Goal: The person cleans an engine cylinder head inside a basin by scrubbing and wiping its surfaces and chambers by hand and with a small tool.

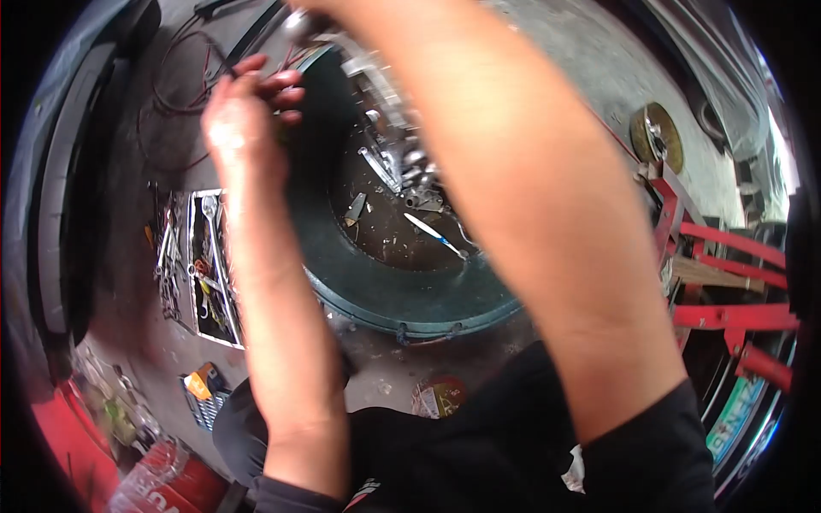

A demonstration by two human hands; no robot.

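My left hand (250, 107) is raised at the left rim of a round dark green basin (402, 295). Its fingers are loosely curled and apart. A thin dark rod (224, 60) meets its upper edge; whether the hand touches it I cannot tell. Of my right hand (329, 7), only a blurred part shows at the top edge, beside a shiny rounded metal piece (297, 27); its fingers are hidden. Inside the basin lie blurred metal parts (419, 175), a white and blue brush-like tool (434, 235) and a small grey piece (356, 209). My right forearm covers the basin's right side.
Left of the basin, a tray (202, 282) holds several wrenches, with more tools (168, 269) beside it. A coiled hose (158, 98) lies on the floor at upper left. At right are a red metal frame (727, 316) and a round container (657, 137).
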